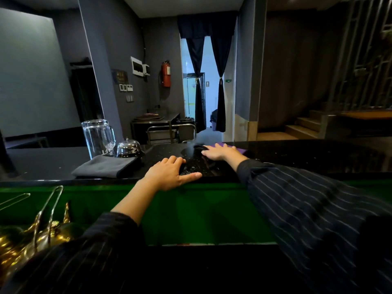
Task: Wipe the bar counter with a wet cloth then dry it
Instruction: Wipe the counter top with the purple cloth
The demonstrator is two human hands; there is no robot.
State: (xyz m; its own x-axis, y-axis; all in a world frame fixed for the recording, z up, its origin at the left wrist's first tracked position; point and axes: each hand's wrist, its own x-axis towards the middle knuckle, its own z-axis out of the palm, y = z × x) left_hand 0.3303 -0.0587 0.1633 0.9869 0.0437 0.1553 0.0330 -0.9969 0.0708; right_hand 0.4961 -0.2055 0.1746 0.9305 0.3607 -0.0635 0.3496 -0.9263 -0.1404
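The black speckled bar counter (297, 154) runs across the view, with water drops glistening on its middle. My right hand (220, 152) lies flat on a purple cloth (240, 150) near the counter's far edge, and only a strip of the cloth shows past my fingers. My left hand (169, 174) rests palm down on the counter's near edge, fingers spread, holding nothing. A folded grey cloth (104, 166) lies on the counter to the left of my left hand.
A large glass pitcher (98, 137) and a chrome service bell (128, 147) stand behind the grey cloth. Below the counter is a green-lit panel (201, 217). Golden bar tools (31, 232) sit at lower left. A steel trolley (169, 130) stands beyond the counter.
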